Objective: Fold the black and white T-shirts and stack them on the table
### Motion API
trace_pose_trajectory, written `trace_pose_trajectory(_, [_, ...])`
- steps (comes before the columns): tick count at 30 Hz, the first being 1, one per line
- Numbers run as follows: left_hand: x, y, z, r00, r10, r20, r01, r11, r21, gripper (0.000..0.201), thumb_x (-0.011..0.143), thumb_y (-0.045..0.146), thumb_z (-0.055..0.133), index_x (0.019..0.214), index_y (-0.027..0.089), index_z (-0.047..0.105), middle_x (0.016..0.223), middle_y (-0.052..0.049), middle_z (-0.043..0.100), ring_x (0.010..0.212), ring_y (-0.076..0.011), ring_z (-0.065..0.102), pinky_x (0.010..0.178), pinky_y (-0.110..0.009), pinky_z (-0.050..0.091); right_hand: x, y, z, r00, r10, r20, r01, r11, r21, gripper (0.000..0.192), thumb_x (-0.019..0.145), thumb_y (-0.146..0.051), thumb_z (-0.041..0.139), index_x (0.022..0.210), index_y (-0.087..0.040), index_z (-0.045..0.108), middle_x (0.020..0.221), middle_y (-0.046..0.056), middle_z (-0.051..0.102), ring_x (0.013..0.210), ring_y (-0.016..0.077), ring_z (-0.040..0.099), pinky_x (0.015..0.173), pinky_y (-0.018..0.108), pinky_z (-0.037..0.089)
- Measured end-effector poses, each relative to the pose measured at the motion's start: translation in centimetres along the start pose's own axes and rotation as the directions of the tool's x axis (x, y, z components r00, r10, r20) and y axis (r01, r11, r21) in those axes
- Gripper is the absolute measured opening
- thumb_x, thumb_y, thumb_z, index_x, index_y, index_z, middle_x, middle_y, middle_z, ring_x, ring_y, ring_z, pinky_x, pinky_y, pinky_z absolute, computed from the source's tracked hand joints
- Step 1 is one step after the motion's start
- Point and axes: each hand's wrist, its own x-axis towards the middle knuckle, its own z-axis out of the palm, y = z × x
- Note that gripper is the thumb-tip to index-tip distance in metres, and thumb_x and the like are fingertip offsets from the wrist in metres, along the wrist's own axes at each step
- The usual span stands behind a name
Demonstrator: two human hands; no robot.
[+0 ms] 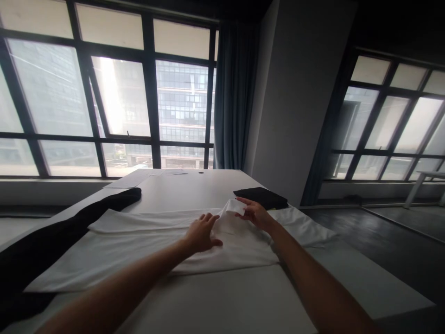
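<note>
A white garment [139, 246] lies spread flat across a white table [222, 301]. My left hand [202, 232] rests palm down on the middle of the cloth, fingers spread, pressing it flat. My right hand [255, 213] pinches a small flap of the white cloth at its far edge and lifts it a little. Both forearms reach in from the bottom of the view.
A long black garment [52, 236] lies along the table's left side. A folded black item [261, 196] sits at the far right of the table. Papers [139, 178] lie at the far end by large windows. Dark floor is to the right.
</note>
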Motion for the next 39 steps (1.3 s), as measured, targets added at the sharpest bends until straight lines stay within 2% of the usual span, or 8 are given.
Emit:
trace_pose_trajectory(6, [4.3, 4.2, 2.9, 0.961, -0.265, -0.084, 0.261, 0.964, -0.052, 0.099, 0.064, 0.069, 0.067, 0.141, 0.02, 0.029, 0.137, -0.015, 0.044, 0.124, -0.0339, 0.044, 0.098, -0.048, 0.041, -0.4, 0.2, -0.4, 0.992, 0.0, 0.125, -0.007, 0.998, 0.058, 0.084, 0.061, -0.006, 0.047, 0.144, -0.008, 0.034, 0.086, 0.008, 0.072, 0.077, 0.0216, 0.072, 0.065, 0.03, 0.058])
trace_pose_trajectory(10, [6.6, 5.4, 3.9, 0.922, -0.375, -0.092, 0.373, 0.927, -0.038, 0.077, 0.078, 0.057, 0.058, 0.137, 0.016, 0.032, 0.135, -0.018, 0.045, 0.123, -0.0341, 0.045, 0.094, -0.05, 0.042, -0.5, 0.4, -0.1, 0.983, 0.015, 0.183, -0.024, 0.999, 0.044, 0.082, 0.064, -0.01, 0.044, 0.145, -0.01, 0.033, 0.087, 0.008, 0.073, 0.075, 0.0221, 0.072, 0.062, 0.031, 0.056])
trace_pose_trajectory(16, [8.0, 4.6, 2.5, 0.932, -0.341, -0.125, 0.347, 0.937, 0.031, 0.025, 0.087, 0.025, 0.043, 0.107, 0.018, 0.057, 0.111, -0.012, 0.066, 0.105, -0.0276, 0.06, 0.088, -0.043, 0.044, -0.6, 0.0, -0.8, 0.993, 0.028, 0.115, -0.027, 1.0, -0.009, 0.069, 0.076, -0.016, 0.043, 0.144, -0.011, 0.037, 0.076, 0.005, 0.072, 0.065, 0.0176, 0.069, 0.056, 0.025, 0.051])
trace_pose_trajectory(22, [7.2, 2.2, 0.1, 0.921, -0.351, -0.169, 0.364, 0.93, 0.054, 0.031, 0.095, 0.024, 0.029, 0.108, 0.018, 0.057, 0.102, -0.012, 0.068, 0.097, -0.0245, 0.064, 0.08, -0.037, 0.046, -0.4, -0.5, -1.5, 1.0, -0.005, 0.027, 0.006, 0.999, -0.041, 0.057, 0.084, -0.021, 0.043, 0.14, -0.011, 0.043, 0.074, 0.004, 0.069, 0.055, 0.0142, 0.064, 0.052, 0.025, 0.048])
trace_pose_trajectory(26, [5.9, 3.3, 1.1, 0.941, -0.295, -0.166, 0.306, 0.951, 0.046, 0.038, 0.094, 0.048, 0.037, 0.11, 0.018, 0.055, 0.107, -0.012, 0.065, 0.102, -0.025, 0.062, 0.081, -0.035, 0.047, -0.6, -0.5, -1.1, 0.993, -0.022, 0.115, 0.025, 0.999, -0.031, 0.06, 0.084, -0.023, 0.046, 0.143, -0.01, 0.041, 0.062, 0.001, 0.065, 0.052, 0.0142, 0.061, 0.052, 0.025, 0.047])
trace_pose_trajectory(29, [5.8, 4.7, 2.6, 0.945, -0.291, -0.146, 0.299, 0.954, 0.034, 0.064, 0.08, 0.069, 0.05, 0.116, 0.016, 0.052, 0.118, -0.015, 0.059, 0.109, -0.0301, 0.057, 0.082, -0.037, 0.048, -0.6, -0.3, -0.7, 0.979, -0.029, 0.201, 0.036, 0.999, -0.03, 0.062, 0.083, -0.024, 0.048, 0.143, -0.009, 0.041, 0.054, -0.001, 0.061, 0.051, 0.015, 0.06, 0.049, 0.024, 0.045])
trace_pose_trajectory(34, [7.2, 4.6, 3.4, 0.915, -0.379, -0.137, 0.389, 0.92, 0.053, 0.032, 0.09, 0.036, 0.044, 0.111, 0.016, 0.056, 0.114, -0.014, 0.059, 0.106, -0.0274, 0.058, 0.08, -0.036, 0.05, -0.5, -0.1, -0.7, 0.979, -0.04, 0.202, 0.035, 0.999, 0.027, 0.054, 0.081, -0.021, 0.048, 0.135, -0.014, 0.05, 0.071, 0.001, 0.068, 0.048, 0.0127, 0.058, 0.047, 0.024, 0.046])
trace_pose_trajectory(39, [7.2, 2.9, 1.1, 0.946, -0.273, -0.176, 0.294, 0.951, 0.1, 0.021, 0.089, 0.024, 0.043, 0.103, 0.021, 0.059, 0.119, -0.01, 0.057, 0.111, -0.0252, 0.052, 0.084, -0.036, 0.048, -0.2, -0.3, -1.7, 0.997, -0.054, -0.052, 0.053, 0.998, -0.026, 0.04, 0.083, -0.022, 0.05, 0.12, -0.012, 0.06, 0.078, 0.003, 0.067, 0.039, 0.0064, 0.047, 0.037, 0.02, 0.036])
